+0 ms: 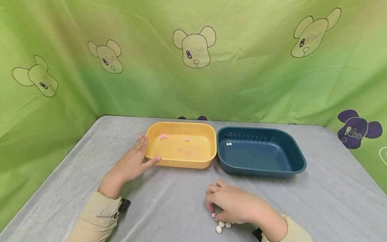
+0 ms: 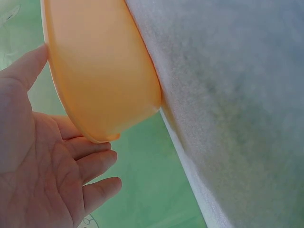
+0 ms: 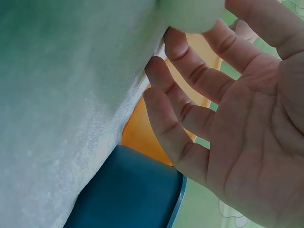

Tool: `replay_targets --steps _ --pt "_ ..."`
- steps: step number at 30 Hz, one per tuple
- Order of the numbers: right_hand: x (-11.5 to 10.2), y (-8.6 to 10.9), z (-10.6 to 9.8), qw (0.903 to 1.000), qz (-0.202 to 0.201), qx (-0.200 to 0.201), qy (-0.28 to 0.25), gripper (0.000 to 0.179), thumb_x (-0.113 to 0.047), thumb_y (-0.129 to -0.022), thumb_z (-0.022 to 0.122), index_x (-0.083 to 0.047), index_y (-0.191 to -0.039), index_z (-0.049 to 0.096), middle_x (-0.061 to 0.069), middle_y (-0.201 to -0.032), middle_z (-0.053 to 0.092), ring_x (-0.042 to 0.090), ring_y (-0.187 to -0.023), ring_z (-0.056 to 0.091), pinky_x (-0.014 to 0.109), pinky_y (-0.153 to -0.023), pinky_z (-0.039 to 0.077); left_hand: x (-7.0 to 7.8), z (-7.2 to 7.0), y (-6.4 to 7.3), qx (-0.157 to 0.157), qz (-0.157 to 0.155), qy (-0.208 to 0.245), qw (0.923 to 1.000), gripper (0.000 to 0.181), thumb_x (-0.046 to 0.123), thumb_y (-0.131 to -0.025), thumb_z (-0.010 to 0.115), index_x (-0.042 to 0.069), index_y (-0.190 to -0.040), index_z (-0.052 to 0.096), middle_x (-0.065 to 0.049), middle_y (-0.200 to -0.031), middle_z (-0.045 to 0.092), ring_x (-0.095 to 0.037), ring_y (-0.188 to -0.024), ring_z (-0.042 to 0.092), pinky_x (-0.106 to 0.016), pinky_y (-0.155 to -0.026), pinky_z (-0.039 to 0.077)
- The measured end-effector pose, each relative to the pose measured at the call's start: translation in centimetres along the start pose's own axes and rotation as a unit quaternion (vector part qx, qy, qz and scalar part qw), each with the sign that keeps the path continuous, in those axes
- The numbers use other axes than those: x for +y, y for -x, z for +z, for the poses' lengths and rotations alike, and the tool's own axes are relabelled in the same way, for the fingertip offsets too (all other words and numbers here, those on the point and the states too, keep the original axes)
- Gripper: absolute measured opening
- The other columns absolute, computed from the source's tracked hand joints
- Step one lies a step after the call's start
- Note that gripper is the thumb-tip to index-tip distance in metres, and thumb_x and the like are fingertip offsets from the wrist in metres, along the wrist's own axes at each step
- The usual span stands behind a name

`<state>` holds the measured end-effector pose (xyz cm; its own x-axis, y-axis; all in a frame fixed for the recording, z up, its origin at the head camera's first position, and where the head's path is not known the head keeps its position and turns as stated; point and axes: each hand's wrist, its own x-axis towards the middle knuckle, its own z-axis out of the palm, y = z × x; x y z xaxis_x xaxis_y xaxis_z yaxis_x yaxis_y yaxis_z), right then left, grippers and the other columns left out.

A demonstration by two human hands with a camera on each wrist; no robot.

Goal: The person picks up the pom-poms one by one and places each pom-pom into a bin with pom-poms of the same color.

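My left hand (image 1: 133, 163) rests against the left end of a yellow basin (image 1: 181, 163), its thumb by the front rim and its fingers along the side. In the left wrist view those fingers are loosely extended at the basin's rim. Over the table's front part, my right hand (image 1: 234, 203) pinches a small pink ball (image 1: 213, 215) between thumb and index finger. Just under that hand lie white balls (image 1: 219, 229); one white ball (image 3: 192, 14) looms large at the top of the right wrist view, where the pink ball is hidden.
Several pink balls (image 1: 163, 136) lie inside the yellow basin. Right beside it stands a dark blue basin (image 1: 260, 173) with two white balls (image 1: 228, 144) at its left. A grey cloth (image 1: 169, 201) covers the table, and a green printed curtain (image 1: 145, 90) hangs behind.
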<state>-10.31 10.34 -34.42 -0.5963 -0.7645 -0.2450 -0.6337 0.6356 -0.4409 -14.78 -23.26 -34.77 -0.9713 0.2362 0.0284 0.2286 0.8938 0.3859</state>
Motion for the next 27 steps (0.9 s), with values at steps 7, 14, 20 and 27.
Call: replay_targets --steps 7,14,20,27 --pt "0.04 0.08 0.11 1.0 -0.004 0.005 -0.001 0.029 -0.019 -0.081 0.079 -0.031 -0.071 0.055 -0.02 -0.085 0.046 0.003 -0.085 0.036 0.02 -0.063 0.033 -0.01 0.04 -0.02 0.0 0.0 0.002 1.0 0.097 0.058 -0.098 0.051 -0.013 -0.153 0.014 -0.028 -0.163 0.009 -0.042 -0.153 0.013 -0.054 -0.124 0.018" --pt "0.07 0.09 0.2 1.0 -0.007 0.006 -0.002 0.03 -0.021 -0.081 0.08 -0.032 -0.07 0.054 -0.02 -0.083 0.045 0.003 -0.086 0.036 0.02 -0.064 0.033 0.07 0.11 0.03 -0.003 0.001 0.0 1.0 0.096 0.058 -0.098 0.05 -0.013 -0.153 0.014 -0.028 -0.163 0.009 -0.042 -0.153 0.013 -0.053 -0.124 0.018" --pt "0.02 -0.08 0.19 1.0 -0.006 0.005 0.005 0.032 -0.021 -0.08 0.081 -0.031 -0.07 0.053 -0.019 -0.082 0.044 0.004 -0.084 0.036 0.02 -0.062 0.033 0.17 0.04 0.04 -0.006 -0.003 0.003 1.0 0.097 0.059 -0.098 0.05 -0.012 -0.153 0.013 -0.027 -0.164 0.008 -0.041 -0.153 0.012 -0.053 -0.125 0.018" --pt "0.08 -0.28 0.07 1.0 -0.004 0.002 -0.002 0.031 -0.021 -0.08 0.081 -0.032 -0.07 0.053 -0.019 -0.082 0.044 0.005 -0.084 0.035 0.021 -0.062 0.032 0.1 -0.1 0.03 -0.005 -0.006 0.0 1.0 0.097 0.059 -0.098 0.049 -0.012 -0.153 0.013 -0.027 -0.164 0.008 -0.041 -0.153 0.013 -0.053 -0.124 0.018"
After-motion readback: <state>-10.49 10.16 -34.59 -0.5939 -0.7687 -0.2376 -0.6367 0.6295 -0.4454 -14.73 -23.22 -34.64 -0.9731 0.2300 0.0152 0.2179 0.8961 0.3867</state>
